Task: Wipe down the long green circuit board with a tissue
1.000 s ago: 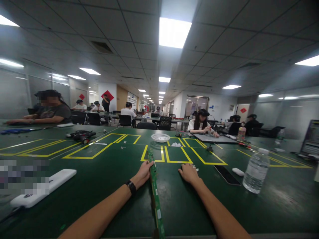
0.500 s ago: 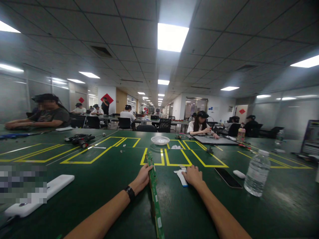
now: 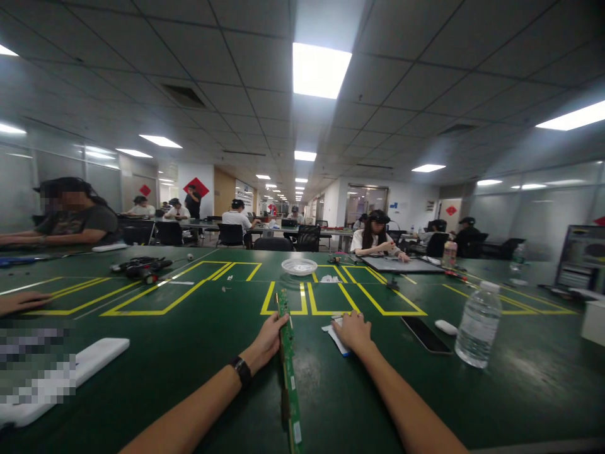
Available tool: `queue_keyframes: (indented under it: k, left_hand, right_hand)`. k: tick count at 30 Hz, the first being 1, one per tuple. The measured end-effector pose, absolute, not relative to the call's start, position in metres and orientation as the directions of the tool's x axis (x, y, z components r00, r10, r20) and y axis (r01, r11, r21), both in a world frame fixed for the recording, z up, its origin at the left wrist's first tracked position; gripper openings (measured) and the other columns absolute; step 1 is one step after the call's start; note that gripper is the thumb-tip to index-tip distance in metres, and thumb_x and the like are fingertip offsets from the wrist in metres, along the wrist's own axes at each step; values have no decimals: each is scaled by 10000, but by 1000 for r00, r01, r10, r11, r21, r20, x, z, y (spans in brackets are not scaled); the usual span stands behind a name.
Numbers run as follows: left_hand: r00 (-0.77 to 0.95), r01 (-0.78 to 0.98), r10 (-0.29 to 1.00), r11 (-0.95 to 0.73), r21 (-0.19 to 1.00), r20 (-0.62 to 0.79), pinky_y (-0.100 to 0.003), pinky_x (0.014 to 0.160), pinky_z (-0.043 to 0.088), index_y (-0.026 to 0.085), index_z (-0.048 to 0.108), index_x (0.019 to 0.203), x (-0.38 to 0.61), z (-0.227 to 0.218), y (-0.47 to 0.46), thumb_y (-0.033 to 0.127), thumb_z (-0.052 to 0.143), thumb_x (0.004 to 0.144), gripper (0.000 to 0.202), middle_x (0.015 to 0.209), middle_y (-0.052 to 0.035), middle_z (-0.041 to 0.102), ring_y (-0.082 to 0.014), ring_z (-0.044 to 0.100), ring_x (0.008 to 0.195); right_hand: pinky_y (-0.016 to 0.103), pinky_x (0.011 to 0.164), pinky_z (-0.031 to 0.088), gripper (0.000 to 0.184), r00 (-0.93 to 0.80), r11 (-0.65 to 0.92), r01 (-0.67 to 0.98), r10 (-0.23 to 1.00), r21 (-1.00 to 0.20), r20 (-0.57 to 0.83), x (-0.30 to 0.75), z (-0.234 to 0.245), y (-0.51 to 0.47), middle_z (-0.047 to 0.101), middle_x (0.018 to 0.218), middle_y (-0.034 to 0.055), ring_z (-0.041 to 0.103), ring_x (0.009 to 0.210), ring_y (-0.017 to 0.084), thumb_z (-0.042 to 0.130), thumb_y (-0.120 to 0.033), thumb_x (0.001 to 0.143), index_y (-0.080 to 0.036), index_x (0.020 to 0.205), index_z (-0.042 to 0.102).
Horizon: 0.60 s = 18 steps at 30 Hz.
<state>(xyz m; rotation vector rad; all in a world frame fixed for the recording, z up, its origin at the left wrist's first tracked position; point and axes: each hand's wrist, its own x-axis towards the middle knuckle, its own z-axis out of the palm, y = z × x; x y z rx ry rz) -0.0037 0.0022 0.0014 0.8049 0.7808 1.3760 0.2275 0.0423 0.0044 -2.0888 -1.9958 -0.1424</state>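
My left hand (image 3: 273,334) is closed around the upper part of a long, narrow green circuit board (image 3: 290,384). The board stands on edge and runs toward me, its near end cut off by the frame. To the right, my right hand (image 3: 355,330) rests on a flat white piece with a blue edge (image 3: 334,337), which looks like folded paper or a wipe. Its fingers are curled over that piece and partly hide it.
A white dish (image 3: 299,267) stands ahead, near yellow tape outlines (image 3: 283,313). On the right are a phone (image 3: 425,335), a white mouse-like object (image 3: 445,327) and a water bottle (image 3: 478,325). A white power-bank-like device (image 3: 101,359) lies left, below another person's hand (image 3: 23,302).
The view has turned slightly right. My right hand has slid a little left over the white piece. Another person's hand has come onto the table at left. The board stays in my left hand.
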Motion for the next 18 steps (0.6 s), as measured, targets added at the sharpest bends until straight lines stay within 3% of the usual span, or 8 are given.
queue_keyframes:
  k: [3,6,11,15,18]
  left_hand:
    - [50,-528,999,41,848,-17,-222,467,507,154,516,896,-3,2,2,127,590,805,121,580,21,597,-110,575,417]
    - [52,-538,998,44,842,-19,-218,474,510,150,519,879,-3,2,3,107,582,801,108,591,13,604,-108,579,427]
    - [56,-515,998,28,857,1,-210,456,504,155,503,876,-2,2,4,72,522,820,102,560,24,589,-105,567,413]
    - [50,-463,999,30,886,-8,-217,445,503,161,492,886,0,3,1,121,543,826,88,591,12,610,-123,596,444]
    - [53,-409,999,19,912,3,-218,421,490,164,499,942,2,4,-2,178,576,824,141,605,8,618,-133,600,443]
  right_hand:
    - [482,877,344,493,10,17,993,972,-116,233,222,5,43,489,1216,204,417,1163,336,435,-479,830,-120,1133,588]
    - [411,838,355,397,-60,106,974,973,-201,225,220,7,43,528,1154,160,459,1112,302,494,-408,796,-156,1091,579]
    - [249,682,335,258,-135,224,862,966,-454,221,217,6,49,606,900,54,542,843,178,541,-173,695,-172,952,553]
    - [209,593,320,301,-218,324,636,946,-700,240,205,7,47,610,780,11,522,674,125,538,-117,659,-152,958,536]
    - [203,561,320,338,-286,336,463,932,-820,221,194,12,39,603,717,-12,504,604,109,516,-100,650,-139,983,552]
